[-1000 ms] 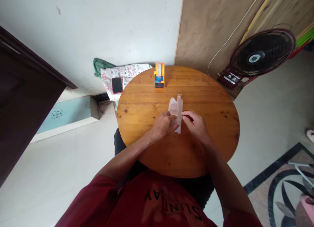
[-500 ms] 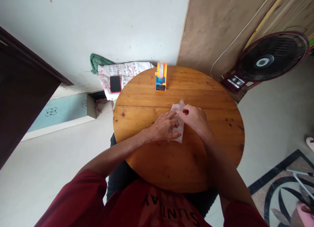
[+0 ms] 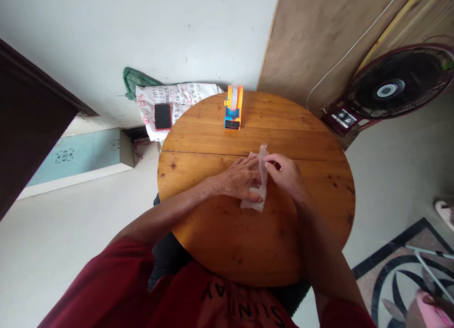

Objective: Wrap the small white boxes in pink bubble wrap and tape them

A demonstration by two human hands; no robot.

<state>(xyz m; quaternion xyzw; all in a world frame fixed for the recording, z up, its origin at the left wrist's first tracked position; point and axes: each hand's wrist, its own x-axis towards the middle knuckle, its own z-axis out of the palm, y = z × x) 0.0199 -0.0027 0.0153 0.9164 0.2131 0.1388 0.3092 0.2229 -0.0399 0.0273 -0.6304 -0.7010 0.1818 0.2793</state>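
A thin, translucent whitish plastic sheet [image 3: 258, 206] lies on the round wooden table [image 3: 244, 238] in front of me. My left hand [image 3: 240, 179] rests on it with the fingers spread, covering much of its left part. At the sheet's upper right, my right hand [image 3: 283, 171] pinches the edge between thumb and fingertips. That edge stands up off the table in a narrow strip, and its top end sticks out beyond both hands. Further back on the table is an orange and blue tape dispenser [image 3: 233, 108] with a roll of clear tape in it.
Left of the table, a black-screened phone [image 3: 162, 116] lies on a printed white sack [image 3: 184, 93], with a green bag [image 3: 136, 82] behind it. A floor fan [image 3: 386, 89] stands at the right by the wall. Someone's pink slipper [image 3: 445, 213] shows on the floor.
My right hand has lifted the sheet's right edge, which now stands up as a strip beside my left fingers. My left hand stays spread on the sheet. The view has shifted slightly.
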